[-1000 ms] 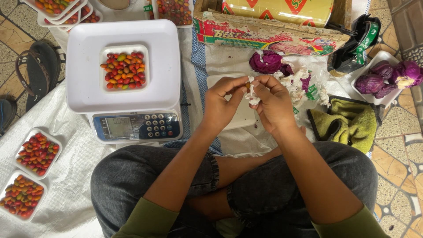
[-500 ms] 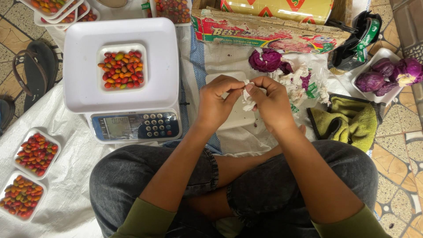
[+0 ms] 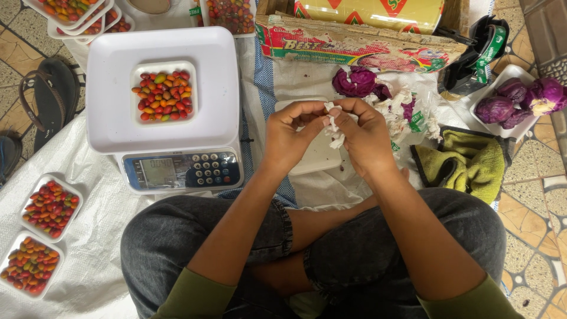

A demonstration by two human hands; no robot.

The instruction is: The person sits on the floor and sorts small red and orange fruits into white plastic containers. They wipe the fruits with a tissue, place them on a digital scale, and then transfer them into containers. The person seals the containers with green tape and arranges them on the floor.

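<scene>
While the person sits cross-legged on the floor, the left hand (image 3: pixel 292 133) and the right hand (image 3: pixel 363 133) meet in front of the knees, both closed on a small crumpled wad of white plastic wrap (image 3: pixel 334 127) that is pinched between the fingertips of the two. Just beneath the hands lies an empty white tray (image 3: pixel 316 159) on a white sheet (image 3: pixel 88 260) spread over the tiled floor. Beyond the right hand sits a heap of crumpled wrap scraps (image 3: pixel 407 109) with a piece of purple cabbage (image 3: pixel 357 82) beside it. Further right, a green cloth (image 3: pixel 466 162) lies near a tray of purple cabbage (image 3: pixel 520 97). To the left of the hands stands a white scale (image 3: pixel 162 106), carrying a tray of small red, orange and green fruits (image 3: pixel 163 93) on its platform. Two more filled trays (image 3: pixel 38 236) rest at the far left on the sheet, and a dark sandal (image 3: pixel 50 97) lies on the tiles above them. A printed cardboard box (image 3: pixel 360 44) lies along the top.
</scene>
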